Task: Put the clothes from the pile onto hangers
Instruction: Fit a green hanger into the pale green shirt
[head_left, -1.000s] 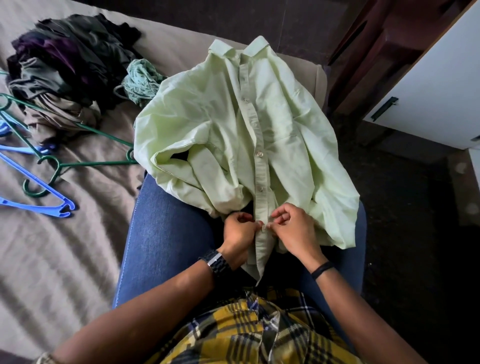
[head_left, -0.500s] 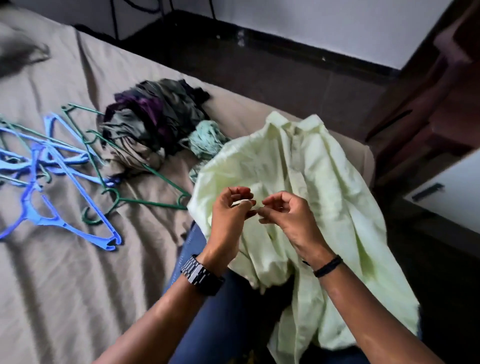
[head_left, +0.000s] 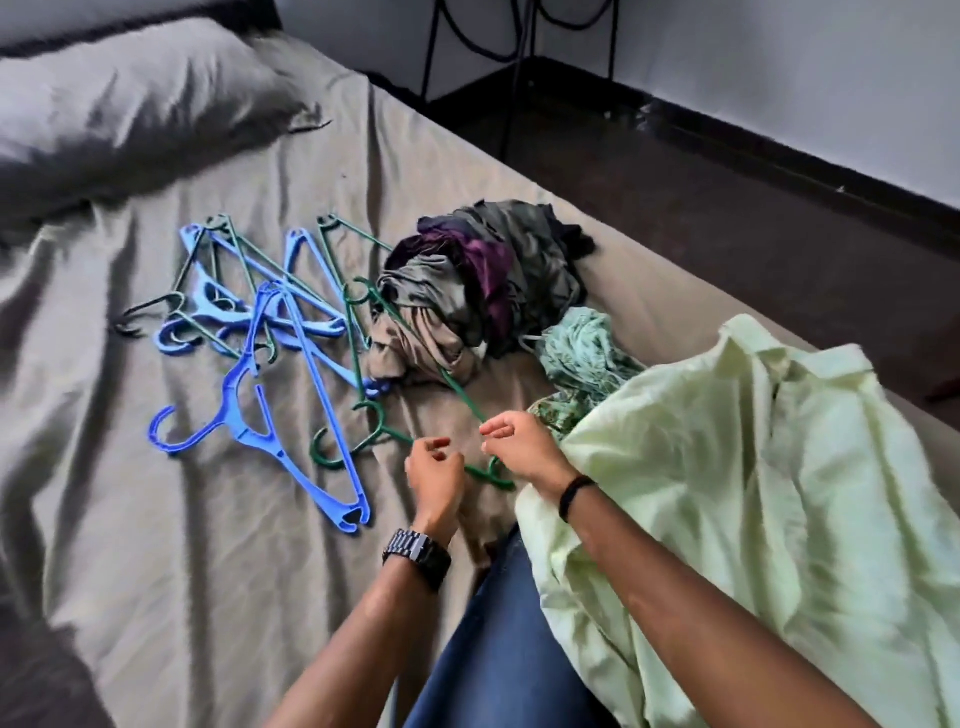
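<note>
**Reaching for a green hanger**

Head view: both hands hover over the green hanger (head_left: 457, 395), just left of the light green shirt (head_left: 727, 493) on the lap. The left hand (head_left: 434, 475) and right hand (head_left: 524, 447) are loosely curled; whether either grips anything I cannot tell. The clothes pile (head_left: 483, 280) lies beyond. The hanger looks caught under that pile, so pulling may drag clothes. No containers here.

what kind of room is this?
Most likely a bedroom: a bed with a taupe sheet, a pillow at its head, and a clothes pile beside plastic hangers.
</note>
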